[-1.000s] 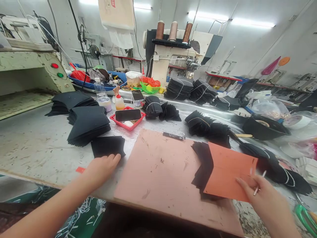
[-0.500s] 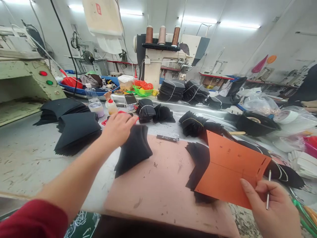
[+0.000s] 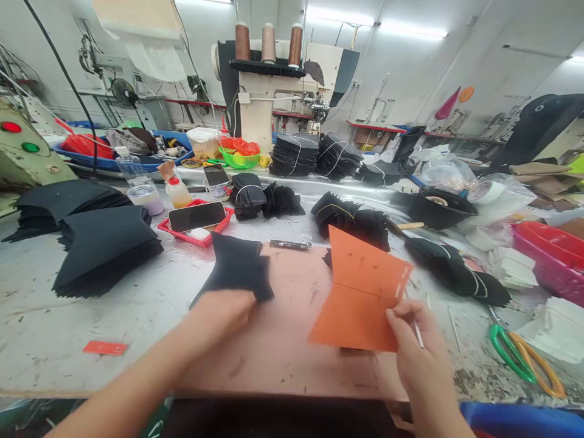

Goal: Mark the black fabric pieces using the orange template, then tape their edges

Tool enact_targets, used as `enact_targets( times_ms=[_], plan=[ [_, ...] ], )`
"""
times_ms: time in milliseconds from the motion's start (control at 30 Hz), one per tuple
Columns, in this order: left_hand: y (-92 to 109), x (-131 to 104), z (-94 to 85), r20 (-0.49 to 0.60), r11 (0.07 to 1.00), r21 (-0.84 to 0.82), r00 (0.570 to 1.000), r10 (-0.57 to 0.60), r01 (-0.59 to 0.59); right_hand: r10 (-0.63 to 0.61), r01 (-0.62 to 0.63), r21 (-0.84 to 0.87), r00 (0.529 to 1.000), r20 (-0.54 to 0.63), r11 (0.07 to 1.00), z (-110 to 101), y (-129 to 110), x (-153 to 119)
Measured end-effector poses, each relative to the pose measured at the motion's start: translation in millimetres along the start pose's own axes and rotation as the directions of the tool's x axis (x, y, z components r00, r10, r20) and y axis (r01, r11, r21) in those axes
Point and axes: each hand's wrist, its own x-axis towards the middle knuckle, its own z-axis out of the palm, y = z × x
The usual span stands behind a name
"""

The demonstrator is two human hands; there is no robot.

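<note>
My right hand [image 3: 417, 340] is closed on the right edge of an orange sheet template [image 3: 360, 292], which has a line across its middle and slots near one edge. A thin white pen [image 3: 418, 334] also sits in that hand. The template is held tilted over the board and hides most of a dark stack behind it. On the left, my left hand [image 3: 228, 313], blurred, is closed at the near edge of a black cut piece [image 3: 246, 274] over the stack; its fingertips are hidden. Beneath lies a pinkish board [image 3: 292, 340].
Black stacks [image 3: 104, 243] lie at left, with a red tray [image 3: 196, 225] holding a phone behind. A black marker-like strip [image 3: 291, 244] lies at the board's back. Scissors [image 3: 524, 359] and tied black bundles [image 3: 456, 267] are at right; a sewing machine [image 3: 260, 103] stands behind.
My left hand has come from the back of the black stack to its near edge. The template in my right hand has moved left and more upright. The view has shifted right.
</note>
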Motion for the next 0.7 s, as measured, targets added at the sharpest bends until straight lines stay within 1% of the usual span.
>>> enact_targets(
  times_ms=[67,100,133,167,200,233,267,300,367,400,467,533,567,600,633,700],
  plan=[
    [30,-21,9.2,-0.008,0.994,-0.029,0.995,0.101,-0.101,0.022,-0.026,0.061,0.997,0.071,0.998,7,-5,-1],
    [43,-31,11.8,-0.044,0.984,-0.046,0.984,0.172,-0.174,0.033,-0.044,0.090,0.993,0.115,0.995,10,-8,-1],
    [55,-40,12.3,-0.164,0.961,-0.050,0.952,0.260,-0.271,0.033,-0.050,0.099,0.986,0.165,0.994,14,-11,-2],
    [64,-47,10.8,-0.269,0.944,-0.053,0.915,0.301,-0.327,0.027,-0.051,0.102,0.975,0.220,0.993,19,-14,-4],
    [71,-51,7.9,-0.370,0.931,-0.054,0.873,0.318,-0.361,0.014,-0.045,0.106,0.961,0.276,0.993,26,-17,-7],
    [75,-53,4.5,-0.451,0.928,-0.054,0.839,0.306,-0.367,-0.007,-0.033,0.112,0.940,0.340,0.993,34,-20,-12],
    [77,-52,1.8,-0.490,0.936,-0.058,0.827,0.276,-0.347,-0.030,-0.018,0.116,0.915,0.403,0.993,44,-23,-17],
    [76,-49,0.8,-0.497,0.946,-0.050,0.830,0.255,-0.320,-0.055,0.000,0.119,0.886,0.460,0.993,54,-26,-24],
    [72,-40,6.0,-0.439,0.959,0.017,0.860,0.262,-0.284,-0.094,0.052,0.092,0.835,0.543,0.994,74,-30,-37],
    [69,-37,12.1,-0.394,0.959,0.063,0.876,0.277,-0.275,-0.117,0.099,0.062,0.821,0.558,0.993,81,-31,-41],
    [61,-33,28.2,-0.302,0.953,0.139,0.905,0.300,-0.269,-0.155,0.206,-0.034,0.824,0.545,0.978,87,-29,-45],
    [54,-36,42.6,-0.238,0.955,0.155,0.929,0.283,-0.252,-0.182,0.286,-0.135,0.843,0.507,0.949,81,-23,-44],
    [52,-38,47.1,-0.209,0.959,0.144,0.940,0.270,-0.243,-0.191,0.308,-0.162,0.845,0.500,0.938,75,-20,-42],
    [50,-40,49.5,-0.179,0.964,0.124,0.950,0.256,-0.237,-0.199,0.323,-0.167,0.837,0.510,0.931,69,-17,-41],
    [48,-41,49.8,-0.146,0.968,0.097,0.958,0.245,-0.233,-0.210,0.338,-0.153,0.818,0.535,0.929,63,-14,-41],
    [45,-40,46.6,-0.071,0.972,0.035,0.969,0.235,-0.233,-0.242,0.369,-0.093,0.760,0.603,0.925,53,-11,-46]
  ],
)
